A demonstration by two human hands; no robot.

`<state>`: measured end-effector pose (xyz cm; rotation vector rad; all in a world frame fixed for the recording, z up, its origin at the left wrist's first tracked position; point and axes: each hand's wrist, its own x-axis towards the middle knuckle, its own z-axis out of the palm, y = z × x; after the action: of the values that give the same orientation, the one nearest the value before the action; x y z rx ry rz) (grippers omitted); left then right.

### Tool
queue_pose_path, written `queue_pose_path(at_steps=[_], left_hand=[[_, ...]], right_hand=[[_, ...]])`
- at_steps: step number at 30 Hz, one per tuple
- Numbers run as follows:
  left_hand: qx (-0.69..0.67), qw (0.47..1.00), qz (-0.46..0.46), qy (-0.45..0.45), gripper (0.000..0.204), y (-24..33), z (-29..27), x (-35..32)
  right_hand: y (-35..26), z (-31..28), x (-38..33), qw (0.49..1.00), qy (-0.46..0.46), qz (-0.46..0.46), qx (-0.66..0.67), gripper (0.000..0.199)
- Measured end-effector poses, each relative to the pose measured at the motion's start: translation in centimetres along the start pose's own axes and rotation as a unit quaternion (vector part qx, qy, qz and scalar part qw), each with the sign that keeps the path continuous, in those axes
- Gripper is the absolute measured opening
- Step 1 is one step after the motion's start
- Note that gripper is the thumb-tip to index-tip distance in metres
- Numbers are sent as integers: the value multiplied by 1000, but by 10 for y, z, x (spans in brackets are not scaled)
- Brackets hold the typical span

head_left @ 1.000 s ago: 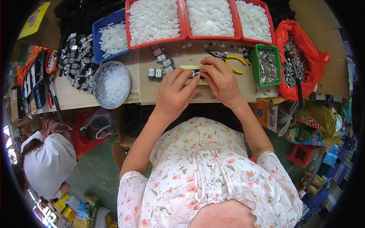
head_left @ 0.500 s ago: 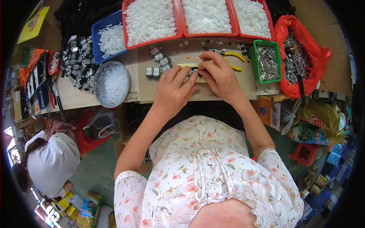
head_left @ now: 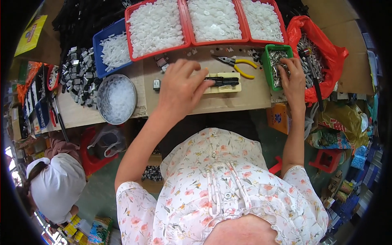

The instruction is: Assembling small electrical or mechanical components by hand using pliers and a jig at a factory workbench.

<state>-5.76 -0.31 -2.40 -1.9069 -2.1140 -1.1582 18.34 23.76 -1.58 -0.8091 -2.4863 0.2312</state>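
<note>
My left hand (head_left: 181, 87) hovers over the left end of a cream block-shaped holder (head_left: 222, 89), its fingers bent and apart, with the thumb close by a long black part (head_left: 224, 81) that lies in the holder. Whether the thumb touches the part, I cannot tell. At the green bin (head_left: 267, 61), my right hand (head_left: 293, 77) dips its fingertips among small silver metal pins (head_left: 277, 56). Those fingers are curved with a gap between them, and no pin is plainly visible in them.
Pliers with yellow handles (head_left: 241, 65) lie behind the holder. Red trays (head_left: 188, 44) of white plastic pieces line the back. A round metal bowl (head_left: 134, 98) stands left, beside a heap of small grey-black blocks (head_left: 77, 77). A red bag (head_left: 335, 61) sits right. Another person (head_left: 57, 183) is lower left.
My right hand has left the holder and moved right into the green bin. My left hand has lifted slightly and shifted left, uncovering the black part. The view has shifted a little.
</note>
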Motion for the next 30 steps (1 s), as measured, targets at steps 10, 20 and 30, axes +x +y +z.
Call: queue_pose_path(at_steps=[10,20,30], left_hand=[[21,997,63,47,8,-37,30,101],[106,986,128,-5,13,-62,72,144],[78,990,115,-31,8,-69,66,152]], right_hand=[[8,-1,8,999,-50,10,-13,11],[24,-6,-5,993,-26,92,62,14],[21,-2,5,999,-36,15,25,12]])
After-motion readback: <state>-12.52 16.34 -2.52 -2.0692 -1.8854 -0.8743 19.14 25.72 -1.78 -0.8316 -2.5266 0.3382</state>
